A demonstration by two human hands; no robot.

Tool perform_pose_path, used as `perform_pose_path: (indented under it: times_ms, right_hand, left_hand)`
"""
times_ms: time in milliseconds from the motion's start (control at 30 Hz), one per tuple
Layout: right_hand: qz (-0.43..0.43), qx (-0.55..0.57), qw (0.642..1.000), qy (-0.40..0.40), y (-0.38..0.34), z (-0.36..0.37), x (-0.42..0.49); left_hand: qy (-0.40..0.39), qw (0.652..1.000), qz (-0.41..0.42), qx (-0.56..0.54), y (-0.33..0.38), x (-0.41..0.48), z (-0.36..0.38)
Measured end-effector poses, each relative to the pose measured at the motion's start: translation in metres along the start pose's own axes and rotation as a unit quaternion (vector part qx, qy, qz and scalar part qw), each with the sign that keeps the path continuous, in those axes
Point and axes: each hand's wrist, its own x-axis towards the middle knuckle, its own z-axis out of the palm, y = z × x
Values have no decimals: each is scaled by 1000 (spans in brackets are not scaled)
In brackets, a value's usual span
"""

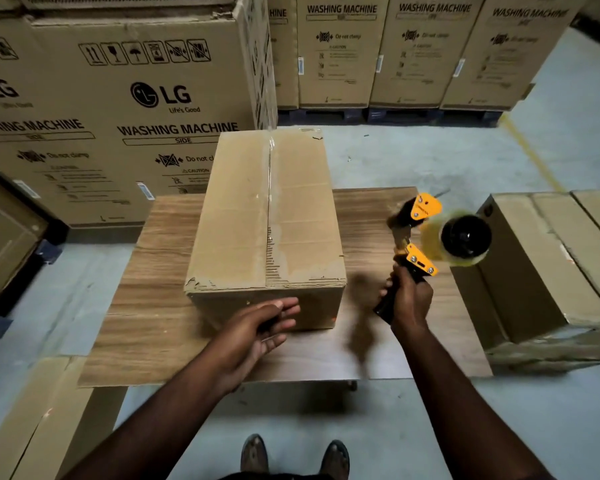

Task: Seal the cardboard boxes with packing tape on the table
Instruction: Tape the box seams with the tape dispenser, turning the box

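A plain brown rectangular cardboard box is set against a streaked wood-grain tabletop. The handheld tape dispenser is coloured orange-yellow and black. Tall tan cartons are printed in black; the grey floor is lined in yellow.

Tally of things
One wood-grain bench, one plain brown cardboard box, one yellow-and-black tape dispenser, one clear tape roll, two hands: left hand, right hand.
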Motion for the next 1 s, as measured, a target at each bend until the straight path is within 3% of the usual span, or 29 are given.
perform_pose_path:
  times_ms: [100,200,267,367,467,500,567,633,733,833,933,1000]
  right_hand:
    - [-170,-45,976,-133,-32,17,-27]
    - [-217,-131,930,-266,-56,33,-45]
    - [-176,-124,924,-316,-56,43,-58]
    - [-63,-73,947,-305,-47,53,-74]
    - [28,-60,922,-383,-38,58,-73]
    - [2,-134,910,-392,-34,57,-70]
    - [-136,-303,879,-342,-31,59,-72]
    - [-254,-366,834,-327,-22,55,-68]
    - [-331,-373,801,-331,-22,65,-79]
    - [-369,-375,778,-344,-24,79,-89]
    - [-381,-458,731,-333,-16,92,-85]
    - [-355,-506,718,-320,-7,98,-84]
  left_hand:
    - [-55,997,-16,-58,16,3,11]
    - [-106,989,-16,-102,36,3,21]
    - [-136,980,-17,-147,48,2,23]
    - [-197,956,-10,-218,53,-1,17]
    - [-199,948,2,-248,46,-11,11]
    - [-185,949,8,-254,45,-15,9]
    - [-146,952,15,-267,41,-18,-1]
    - [-129,952,16,-277,37,-18,-13]
    - [-144,937,10,-318,27,-14,-43]
    - [-127,942,2,-312,29,-25,-57]
    - [-10,955,49,-294,22,-22,-65]
    - [39,960,63,-269,20,-21,-71]
